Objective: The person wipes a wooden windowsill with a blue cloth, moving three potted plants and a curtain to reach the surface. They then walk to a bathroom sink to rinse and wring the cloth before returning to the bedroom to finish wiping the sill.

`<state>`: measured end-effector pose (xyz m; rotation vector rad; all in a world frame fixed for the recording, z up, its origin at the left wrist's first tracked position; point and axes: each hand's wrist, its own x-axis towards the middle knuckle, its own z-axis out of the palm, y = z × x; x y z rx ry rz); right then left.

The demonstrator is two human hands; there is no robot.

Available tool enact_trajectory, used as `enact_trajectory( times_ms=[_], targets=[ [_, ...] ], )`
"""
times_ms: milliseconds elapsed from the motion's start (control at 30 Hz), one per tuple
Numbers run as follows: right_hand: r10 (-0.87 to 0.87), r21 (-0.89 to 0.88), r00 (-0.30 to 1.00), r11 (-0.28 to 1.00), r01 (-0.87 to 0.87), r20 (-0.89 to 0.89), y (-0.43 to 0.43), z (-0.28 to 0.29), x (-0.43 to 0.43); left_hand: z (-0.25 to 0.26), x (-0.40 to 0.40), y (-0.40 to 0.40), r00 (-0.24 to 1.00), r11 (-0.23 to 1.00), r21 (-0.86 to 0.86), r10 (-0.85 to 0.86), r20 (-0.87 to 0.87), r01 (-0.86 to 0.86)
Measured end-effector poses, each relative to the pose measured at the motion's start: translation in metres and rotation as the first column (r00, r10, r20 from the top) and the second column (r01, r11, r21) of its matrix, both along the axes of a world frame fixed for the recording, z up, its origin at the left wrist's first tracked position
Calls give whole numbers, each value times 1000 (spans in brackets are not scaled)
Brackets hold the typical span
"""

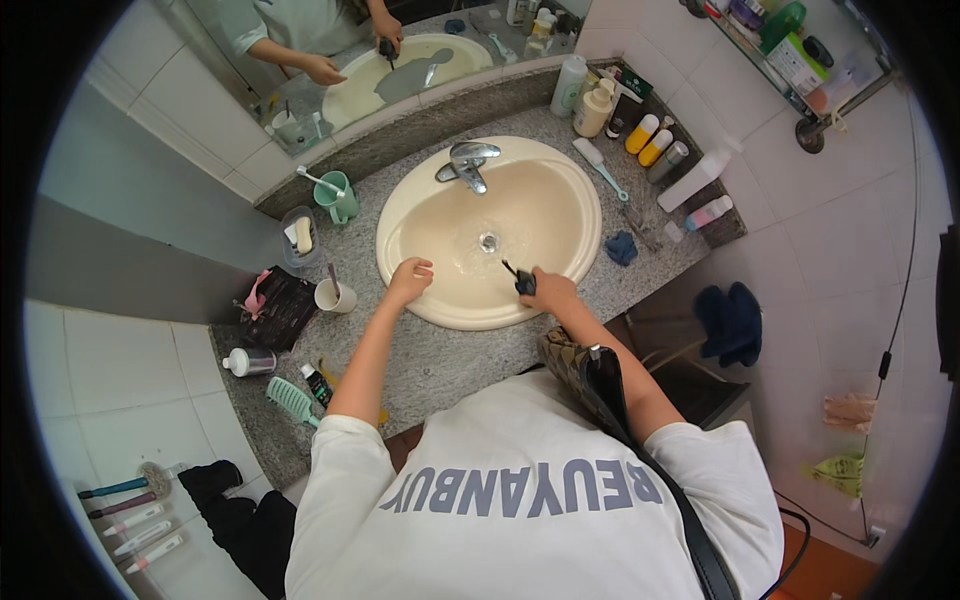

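Observation:
A cream oval washbasin point(491, 304) is set in a speckled grey stone countertop point(450, 352), with a chrome tap point(470, 161) at its back rim. My right hand point(553, 291) grips a small dark object point(525, 282) over the basin's front right side; a thin black stem points from it toward the metal drain point(489, 241). I cannot tell exactly what this object is. Over the basin's front left rim is my left hand point(411, 281), empty, its fingers apart and partly curled. Some water seems to lie around the drain. Both hands also show in the mirror point(300, 37).
Left are a green cup point(336, 196), a white cup point(335, 296), a soap dish point(302, 251) and a hairbrush point(292, 401). Pump bottles point(594, 109), a cleaning brush point(600, 166) and a blue cloth point(621, 247) are right. A shoulder bag point(577, 360) hangs against my right arm.

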<state>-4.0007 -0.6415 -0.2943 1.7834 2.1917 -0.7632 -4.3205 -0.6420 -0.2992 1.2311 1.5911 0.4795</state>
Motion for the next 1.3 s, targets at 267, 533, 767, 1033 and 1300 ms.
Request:
enact_trajectory(
  times_ms=[267, 533, 767, 1033, 1300],
  targets=[
    [-326, 162, 896, 909, 385, -300, -44, -10, -11, -1, 24, -51, 950, 989, 95, -140, 280, 117],
    [-710, -548, -80, 461, 698, -699, -163, 86, -4, 76, 125, -92, 705, 843, -372, -11, 709, 387],
    [-369, 21, 254, 532, 847, -894, -279, 151, 22, 115, 232, -142, 421, 688, -317, 18, 907, 653],
    [-350, -36, -34, -1, 999, -936, -458, 167, 75, 183, 321, -294, 337, 540, -77, -401, 852, 838],
    [100, -384, -371, -257, 887, -923, -714, 127, 91, 147, 411, -504, -7, 122, 120, -672, 740, 985]
  ],
)
